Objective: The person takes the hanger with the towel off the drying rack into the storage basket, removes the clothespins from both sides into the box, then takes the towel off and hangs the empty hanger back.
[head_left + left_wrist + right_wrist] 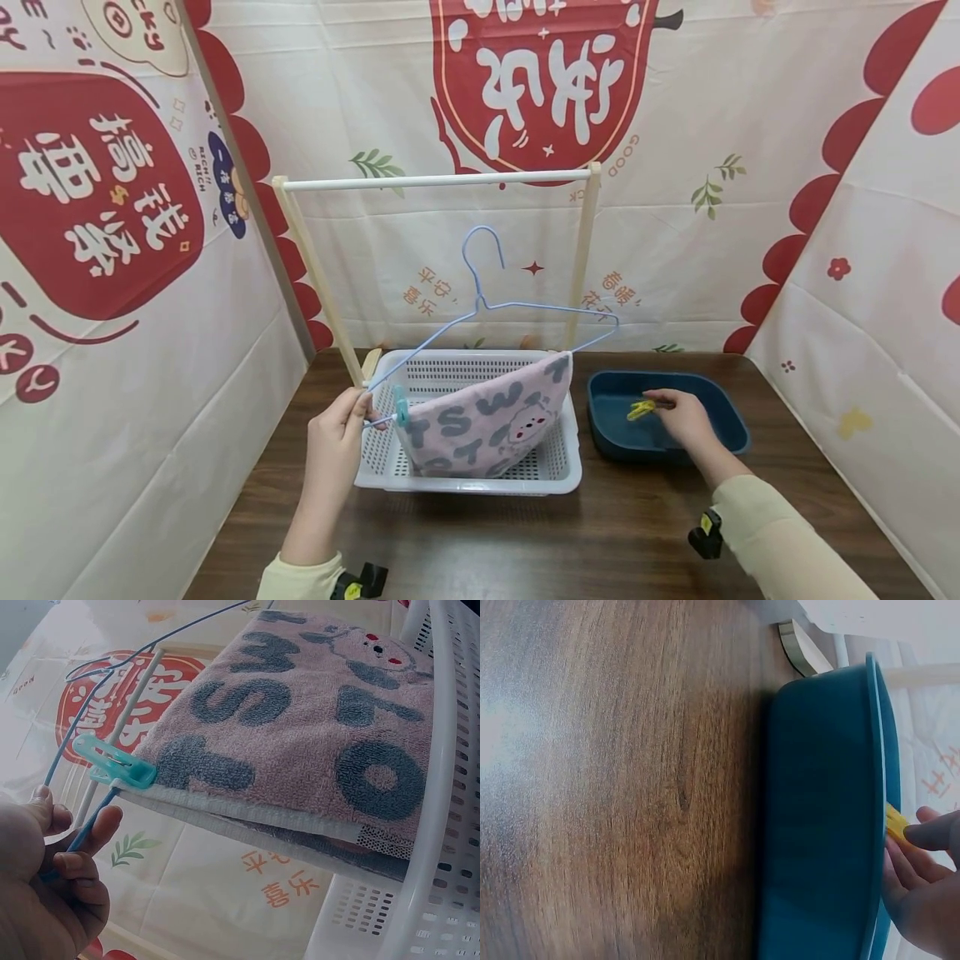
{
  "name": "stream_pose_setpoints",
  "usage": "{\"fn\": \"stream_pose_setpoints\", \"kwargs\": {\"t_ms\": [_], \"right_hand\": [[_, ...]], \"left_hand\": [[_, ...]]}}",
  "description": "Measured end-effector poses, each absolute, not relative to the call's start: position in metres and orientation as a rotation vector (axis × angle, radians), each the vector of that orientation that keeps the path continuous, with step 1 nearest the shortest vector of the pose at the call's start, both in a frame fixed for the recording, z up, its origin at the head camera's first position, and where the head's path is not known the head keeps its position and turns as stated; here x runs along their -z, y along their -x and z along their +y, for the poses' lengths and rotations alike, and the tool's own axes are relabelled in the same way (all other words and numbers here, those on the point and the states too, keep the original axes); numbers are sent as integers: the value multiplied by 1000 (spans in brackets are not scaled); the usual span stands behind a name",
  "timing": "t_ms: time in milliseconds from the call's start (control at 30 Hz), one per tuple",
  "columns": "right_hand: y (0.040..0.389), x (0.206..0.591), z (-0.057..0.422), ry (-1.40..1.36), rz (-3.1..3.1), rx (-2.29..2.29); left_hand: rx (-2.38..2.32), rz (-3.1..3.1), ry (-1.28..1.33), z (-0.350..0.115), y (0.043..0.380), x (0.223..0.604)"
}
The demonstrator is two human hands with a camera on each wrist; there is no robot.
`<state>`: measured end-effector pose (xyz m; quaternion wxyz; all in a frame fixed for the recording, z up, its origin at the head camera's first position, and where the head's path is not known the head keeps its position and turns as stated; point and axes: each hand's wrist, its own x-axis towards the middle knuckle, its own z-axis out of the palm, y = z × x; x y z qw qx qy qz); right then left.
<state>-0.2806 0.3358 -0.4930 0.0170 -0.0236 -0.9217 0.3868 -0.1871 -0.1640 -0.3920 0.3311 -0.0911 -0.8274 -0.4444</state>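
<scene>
At its lower left corner, my left hand (pixel 339 433) grips a blue wire hanger (pixel 442 332), held tilted above the white basket. Over the hanger's bottom bar hangs a pink towel (pixel 480 429) with grey letters and an animal face. A teal clothespin (pixel 114 761) clips the towel to the bar near my left fingers. Between thumb and fingers my right hand (pixel 682 417) pinches a yellow clothespin (pixel 641 409), over the dark blue basin (pixel 609 433). In the right wrist view the basin's wall partly hides that clothespin.
A white perforated basket (pixel 468 485) stands on the brown wooden table (pixel 600 533) below the towel. Behind the hanger rises a rack with a white top bar (pixel 435 180) and pale wooden posts. Printed cloth (pixel 675 250) encloses the back and both sides.
</scene>
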Motion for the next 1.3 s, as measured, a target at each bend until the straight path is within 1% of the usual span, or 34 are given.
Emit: {"fn": "stream_pose_setpoints", "kwargs": {"t_ms": [367,900,1300], "right_hand": [[270,475,332,-5,-2785,-1251],[236,448,302,-124,-2700,-1147],[221,432,268,-238,-2520,-1043]], "left_hand": [[1150,-2148,250,-162,189,389],[1148,-2177,259,-161,191,384],[1123,-2191,263,-159,194,382]]}}
